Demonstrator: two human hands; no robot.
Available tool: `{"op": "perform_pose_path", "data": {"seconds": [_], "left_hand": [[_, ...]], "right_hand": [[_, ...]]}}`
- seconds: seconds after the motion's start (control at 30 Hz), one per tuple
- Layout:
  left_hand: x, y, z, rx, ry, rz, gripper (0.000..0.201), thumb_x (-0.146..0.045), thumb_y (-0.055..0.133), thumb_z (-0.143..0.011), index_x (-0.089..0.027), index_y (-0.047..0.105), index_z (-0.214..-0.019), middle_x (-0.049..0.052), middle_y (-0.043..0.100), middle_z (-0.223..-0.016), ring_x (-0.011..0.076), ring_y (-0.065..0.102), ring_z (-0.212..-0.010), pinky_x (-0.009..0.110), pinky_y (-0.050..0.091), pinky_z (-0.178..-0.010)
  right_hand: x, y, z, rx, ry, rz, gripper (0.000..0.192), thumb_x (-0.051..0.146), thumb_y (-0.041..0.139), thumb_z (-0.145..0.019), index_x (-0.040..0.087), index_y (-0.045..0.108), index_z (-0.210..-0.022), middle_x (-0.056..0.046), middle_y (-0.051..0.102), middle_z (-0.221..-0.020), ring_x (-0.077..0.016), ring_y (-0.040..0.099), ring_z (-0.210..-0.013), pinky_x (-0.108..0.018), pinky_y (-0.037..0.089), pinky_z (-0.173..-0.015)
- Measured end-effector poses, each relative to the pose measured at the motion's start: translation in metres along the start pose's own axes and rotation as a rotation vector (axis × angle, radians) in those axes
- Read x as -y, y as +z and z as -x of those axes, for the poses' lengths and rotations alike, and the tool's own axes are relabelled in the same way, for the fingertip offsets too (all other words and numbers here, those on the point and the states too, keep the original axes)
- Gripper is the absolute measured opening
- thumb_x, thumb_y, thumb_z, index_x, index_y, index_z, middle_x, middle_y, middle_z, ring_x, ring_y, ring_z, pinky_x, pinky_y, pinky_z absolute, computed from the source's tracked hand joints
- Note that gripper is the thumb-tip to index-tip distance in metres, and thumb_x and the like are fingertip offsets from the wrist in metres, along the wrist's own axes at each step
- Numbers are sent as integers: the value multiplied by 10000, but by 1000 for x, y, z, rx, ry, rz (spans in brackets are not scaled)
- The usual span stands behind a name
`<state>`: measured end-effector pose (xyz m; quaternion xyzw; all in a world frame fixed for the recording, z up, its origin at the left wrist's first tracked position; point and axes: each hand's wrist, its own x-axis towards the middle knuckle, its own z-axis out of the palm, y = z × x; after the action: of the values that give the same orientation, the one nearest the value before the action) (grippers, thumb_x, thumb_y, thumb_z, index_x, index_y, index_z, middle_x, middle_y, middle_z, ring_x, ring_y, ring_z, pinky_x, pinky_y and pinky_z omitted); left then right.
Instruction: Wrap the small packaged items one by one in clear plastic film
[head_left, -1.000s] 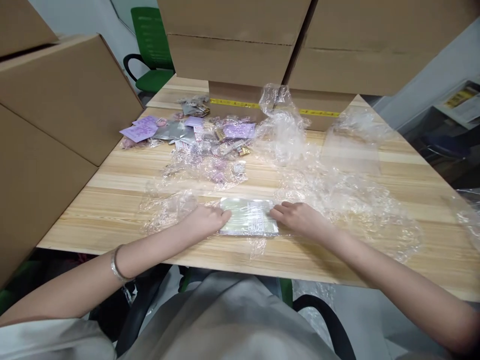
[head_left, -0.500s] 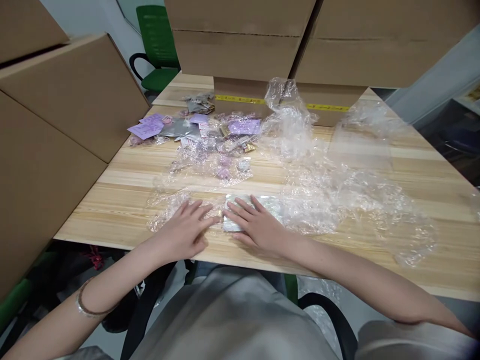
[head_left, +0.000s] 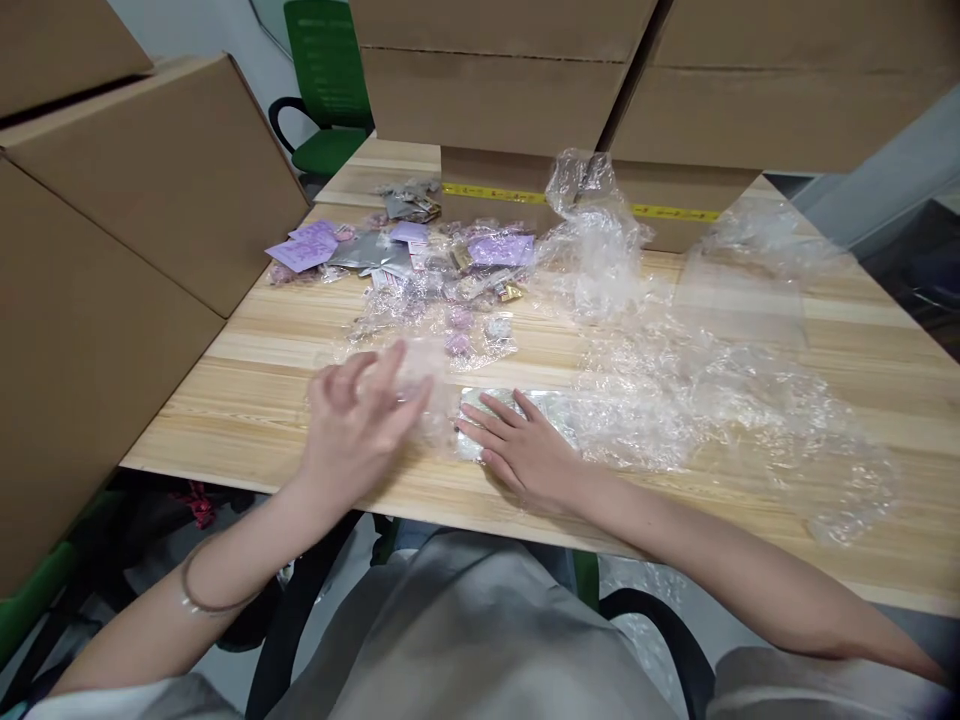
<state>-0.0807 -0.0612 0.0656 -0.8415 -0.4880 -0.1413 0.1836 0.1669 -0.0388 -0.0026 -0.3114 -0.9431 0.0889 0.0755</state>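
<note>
My right hand [head_left: 517, 442] lies flat with its fingers spread, pressing on a shiny silvery packet [head_left: 471, 402] near the table's front edge. The packet lies on clear plastic wrap [head_left: 637, 420], which runs off to the right. Left of the packet, my left hand [head_left: 360, 415] is raised a little above the table and smeared by motion. Its fingers are curled at the left end of the wrap, where a blurred flap of film [head_left: 431, 375] lifts beside the thumb. Their exact hold on the film is hard to make out.
Small bagged items with purple cards [head_left: 501, 250] and grey pouches are heaped farther back. Crumpled clear film [head_left: 600, 240] stands behind the packet. Large cardboard boxes [head_left: 510, 100] line the table's back, and another box [head_left: 142, 200] stands at the left. A green chair [head_left: 330, 80] is beyond.
My left hand has risen off the table, its flat fingers now curled, and the film beside it has lifted. My right hand stays on the packet. The view has shifted slightly.
</note>
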Motion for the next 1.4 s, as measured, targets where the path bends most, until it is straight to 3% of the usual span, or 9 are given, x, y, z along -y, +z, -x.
{"op": "perform_pose_path", "data": {"seconds": [0.17,0.23,0.37,0.57,0.7,0.83,1.03,1.2,1.4], "left_hand": [[-80,24,-68,171,420,39,353,1,368,-915,-134,666,-1048,153,547,-1274,296,495,-1118,448,420,-826],[-95,37,-82,216,460,73,347,-25,358,-939,-145,636,-1109,140,573,-1148,273,525,-1044,407,421,-769],[-90,45,-79,259,69,184,405,-113,521,-924,-178,450,-1317,108,579,-1069,253,591,-924,349,432,-700],[-78,50,-48,251,-424,667,306,-230,621,-871,-197,403,-1083,42,609,-951,196,638,-767,309,479,-667],[-81,56,-35,223,-472,766,264,-236,591,-870,-213,404,-1054,34,619,-933,213,639,-818,338,499,-715],[-86,55,-41,245,-282,698,203,-355,613,-879,-204,494,-943,55,599,-957,242,595,-933,385,497,-813],[-109,58,-76,226,-168,584,74,-177,478,-936,-187,548,-914,66,602,-963,227,572,-936,371,481,-821],[-126,58,-72,272,36,493,194,-86,378,-961,-147,556,-918,101,626,-937,241,580,-905,389,486,-814],[-121,65,-40,226,179,518,339,-297,403,-1023,-112,520,-1281,174,607,-1317,292,559,-1235,446,458,-1017]], "right_hand": [[4,10,1,27,58,39,373,196,436,-949,129,662,-1238,-181,657,-1266,-368,524,-1241,-566,414,-1016],[4,12,2,44,115,21,354,131,438,-926,114,680,-1183,-203,683,-1180,-352,591,-1116,-503,478,-908],[-2,13,1,68,104,-37,255,91,469,-907,84,703,-1009,-201,703,-1028,-296,639,-957,-427,497,-840],[-2,0,9,-91,-71,-161,290,88,434,-946,199,696,-890,-94,720,-988,-218,637,-949,-343,498,-821],[3,-36,43,-164,-48,-18,244,150,455,-964,169,696,-928,-95,717,-864,-224,643,-839,-375,490,-793],[-30,-81,80,-309,360,-24,242,257,441,-973,180,668,-1007,-107,724,-947,-251,656,-894,-394,498,-783],[-112,-99,82,113,704,-100,550,509,611,-824,157,570,-1245,-158,674,-1212,-330,645,-1080,-457,493,-890],[-132,-108,70,574,779,-113,432,611,703,-695,223,678,-884,-81,716,-900,-302,668,-841,-402,497,-707],[-122,-140,73,521,573,-436,404,590,553,-836,227,558,-659,-35,634,-700,-201,583,-677,-337,451,-637]]}}
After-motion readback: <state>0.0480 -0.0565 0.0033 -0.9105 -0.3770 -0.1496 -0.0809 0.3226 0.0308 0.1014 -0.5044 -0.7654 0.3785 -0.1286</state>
